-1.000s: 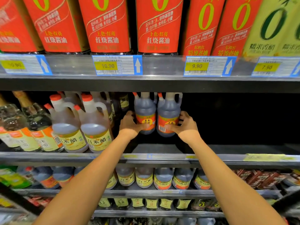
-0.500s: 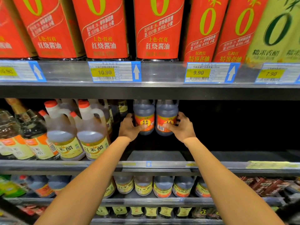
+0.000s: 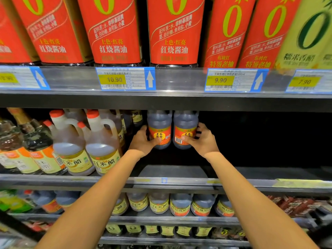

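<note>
Two dark vinegar jugs with orange labels stand side by side deep in the middle shelf. My left hand (image 3: 142, 141) grips the left jug (image 3: 159, 126) around its lower body, thumb across the label. My right hand (image 3: 202, 140) grips the right jug (image 3: 185, 125) the same way, fingers curled behind it. The upper shelf's edge hides both jugs' tops. Both arms reach in over the shelf's front rail (image 3: 165, 181).
Pale rice vinegar jugs (image 3: 100, 151) with red caps crowd the shelf left of my hands. The shelf space to the right is dark. Red-labelled soy sauce bottles (image 3: 115, 33) stand above price tags (image 3: 124, 79). Rows of smaller bottles (image 3: 179, 205) fill the shelf below.
The view has tilted down slightly, so the shelves sit lower in frame and the jug tops are now hidden. Both hands keep their hold on the two jugs.
</note>
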Available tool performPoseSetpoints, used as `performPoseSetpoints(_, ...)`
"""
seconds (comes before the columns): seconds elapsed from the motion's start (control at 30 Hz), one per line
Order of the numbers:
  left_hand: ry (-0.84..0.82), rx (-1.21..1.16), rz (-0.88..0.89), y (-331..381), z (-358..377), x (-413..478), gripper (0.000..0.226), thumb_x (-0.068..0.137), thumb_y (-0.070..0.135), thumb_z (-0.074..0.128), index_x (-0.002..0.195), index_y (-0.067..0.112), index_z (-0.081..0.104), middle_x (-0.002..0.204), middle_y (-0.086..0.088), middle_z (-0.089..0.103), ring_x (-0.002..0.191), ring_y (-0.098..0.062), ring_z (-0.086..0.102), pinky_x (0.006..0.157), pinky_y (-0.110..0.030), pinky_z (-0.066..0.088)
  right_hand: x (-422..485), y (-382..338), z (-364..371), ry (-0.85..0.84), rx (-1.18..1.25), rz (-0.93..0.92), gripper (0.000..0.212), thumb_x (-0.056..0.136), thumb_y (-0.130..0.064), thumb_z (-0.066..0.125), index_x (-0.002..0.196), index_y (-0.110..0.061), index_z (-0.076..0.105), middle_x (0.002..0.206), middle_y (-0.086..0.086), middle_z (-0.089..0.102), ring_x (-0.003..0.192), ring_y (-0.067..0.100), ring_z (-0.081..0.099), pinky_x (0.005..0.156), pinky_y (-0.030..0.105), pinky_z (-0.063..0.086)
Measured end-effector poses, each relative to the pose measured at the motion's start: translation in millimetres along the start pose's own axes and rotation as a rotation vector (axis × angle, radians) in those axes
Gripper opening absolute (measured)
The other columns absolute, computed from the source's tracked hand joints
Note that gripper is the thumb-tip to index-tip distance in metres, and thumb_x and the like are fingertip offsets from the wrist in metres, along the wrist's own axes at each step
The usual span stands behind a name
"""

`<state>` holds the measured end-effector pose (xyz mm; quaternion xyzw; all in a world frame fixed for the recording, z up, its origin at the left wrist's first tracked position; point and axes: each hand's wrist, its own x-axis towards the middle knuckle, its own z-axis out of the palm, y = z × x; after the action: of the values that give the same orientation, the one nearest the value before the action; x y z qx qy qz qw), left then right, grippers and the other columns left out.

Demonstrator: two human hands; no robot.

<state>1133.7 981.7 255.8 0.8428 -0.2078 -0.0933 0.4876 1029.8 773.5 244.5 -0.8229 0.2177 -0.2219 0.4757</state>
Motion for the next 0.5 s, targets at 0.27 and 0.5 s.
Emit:
performPoseSetpoints(0.27,0.049,0.526,-0.041,6.1,2.7,-28.3,0.041,0.094,0.031,0.06,0.132,0.019,0.051,0.127,-0.007,0.064,0.118,-0.031,0.059,0.095,-0.039,0.051,-31.4,3.0,-22.7,-0.196,-0.532,0.067,0.059,0.092,-0.048,0.066,0.142,-0.023,0.049,0.133,0.005,0.063,0.121,0.029,0.059,0.099,0.042,0.052)
performPoseSetpoints(0.5,0.073,0.713,0.099,17.0,23.1,-81.1,0.034,0.097,0.035,0.053,0.127,0.021,0.062,0.121,-0.006,0.067,0.111,-0.029,0.061,0.088,-0.039,0.052,-75.1,0.2,-48.0,-0.264,-0.809,-0.137,0.042,0.099,-0.045,0.053,0.136,-0.024,0.054,0.127,0.008,0.064,0.117,0.034,0.059,0.084,0.039,0.048)
